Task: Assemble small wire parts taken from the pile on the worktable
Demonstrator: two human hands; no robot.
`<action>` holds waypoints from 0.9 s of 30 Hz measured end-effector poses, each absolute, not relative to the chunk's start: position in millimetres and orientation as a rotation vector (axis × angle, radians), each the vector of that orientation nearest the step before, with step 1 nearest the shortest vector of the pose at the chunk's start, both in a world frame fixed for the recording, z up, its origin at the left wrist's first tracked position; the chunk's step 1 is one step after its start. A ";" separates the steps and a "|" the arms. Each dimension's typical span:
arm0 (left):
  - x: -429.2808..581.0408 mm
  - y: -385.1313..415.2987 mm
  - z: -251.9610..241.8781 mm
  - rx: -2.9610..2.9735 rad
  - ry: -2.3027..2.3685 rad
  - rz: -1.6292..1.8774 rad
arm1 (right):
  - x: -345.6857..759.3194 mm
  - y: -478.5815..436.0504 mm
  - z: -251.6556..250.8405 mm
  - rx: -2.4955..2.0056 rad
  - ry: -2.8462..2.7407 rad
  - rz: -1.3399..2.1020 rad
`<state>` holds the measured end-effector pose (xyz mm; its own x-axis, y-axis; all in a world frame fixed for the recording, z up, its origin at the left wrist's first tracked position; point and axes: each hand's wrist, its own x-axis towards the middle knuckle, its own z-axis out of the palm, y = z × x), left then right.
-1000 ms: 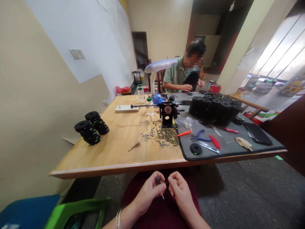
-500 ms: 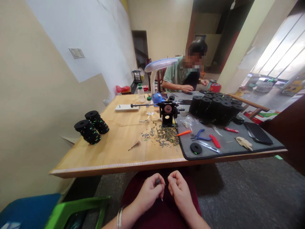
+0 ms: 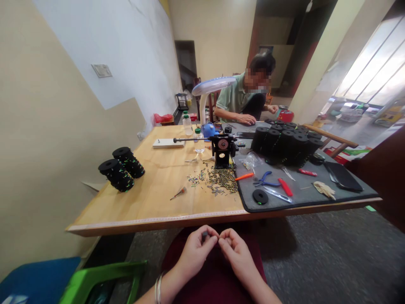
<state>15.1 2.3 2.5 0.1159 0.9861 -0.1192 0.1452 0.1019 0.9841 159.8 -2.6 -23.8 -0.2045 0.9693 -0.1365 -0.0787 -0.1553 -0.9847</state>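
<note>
In front of the table edge, above the dark red cloth on my lap [image 3: 215, 283], my two hands meet at the fingertips. My left hand [image 3: 198, 250] is closed in a pinch, with a small dark object [image 3: 205, 233] partly showing inside the curled fingers; its kind cannot be made out. My right hand [image 3: 236, 251] pinches too, thumb against fingers, touching the left fingertips. Whatever lies between the tips is too small to see. Nearest on the tabletop are a pile of small metallic pieces [image 3: 223, 179] and an orange-tipped tool [image 3: 179, 193].
A black winding device with a dial [image 3: 223, 145] stands mid-table beside a lamp [image 3: 212, 85]. Black foam spools [image 3: 116, 174] stand left, more [image 3: 286, 143] on the grey mat [image 3: 303, 196] with pliers [image 3: 267, 179]. Opposite, a person [image 3: 234, 99] sits with one hand on the mat.
My hands have come together from slightly apart, so the fingertips now touch. A thin pale tip that showed below my left hand is no longer visible.
</note>
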 end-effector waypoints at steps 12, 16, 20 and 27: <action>6.7 10.6 -2.0 1.199 1.282 1.143 | 162.3 -5.7 -18.9 -1.265 -1.356 1.388; -6.4 14.6 -3.4 1.094 1.298 1.141 | 165.9 -6.3 -23.0 -1.186 -1.107 1.567; -10.8 12.3 -4.5 1.128 1.344 0.967 | 166.8 -7.4 -21.1 -1.141 -0.936 1.666; 3.8 9.6 1.1 1.183 1.167 0.769 | 166.5 -6.8 -21.5 -1.131 -0.994 1.759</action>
